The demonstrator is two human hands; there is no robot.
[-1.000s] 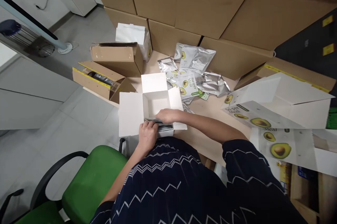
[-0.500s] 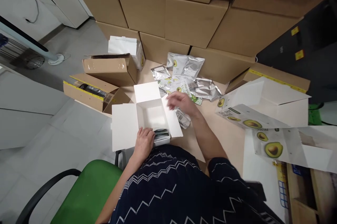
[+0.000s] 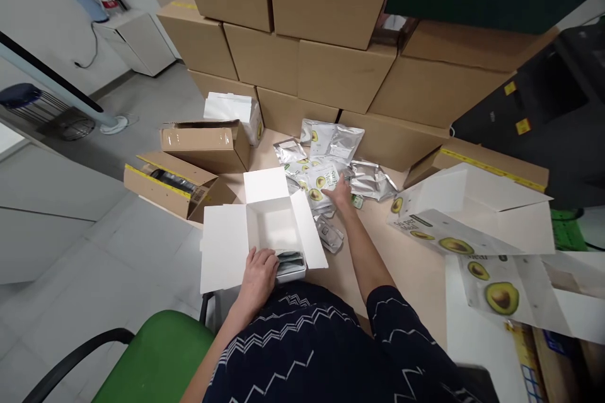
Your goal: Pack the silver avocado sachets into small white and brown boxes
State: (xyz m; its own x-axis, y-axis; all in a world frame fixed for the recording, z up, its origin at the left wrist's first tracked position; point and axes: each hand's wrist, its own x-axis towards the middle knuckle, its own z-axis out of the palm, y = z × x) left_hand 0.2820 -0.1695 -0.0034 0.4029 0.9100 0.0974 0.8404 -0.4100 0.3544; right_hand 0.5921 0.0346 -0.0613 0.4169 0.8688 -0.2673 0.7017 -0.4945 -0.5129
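While the left hand (image 3: pixel 259 270) clasps the near rim of the open white box (image 3: pixel 271 223), the right hand (image 3: pixel 341 192) rests on a silver avocado-printed pouch (image 3: pixel 321 179) heaped among others on the table (image 3: pixel 401 270); whether it grips is unclear.

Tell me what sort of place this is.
Probably a stockroom or packing area: brown cartons stacked high behind the table, silver avocado-print pouches piled on it, and an open white box at the table's near edge with pouches inside.
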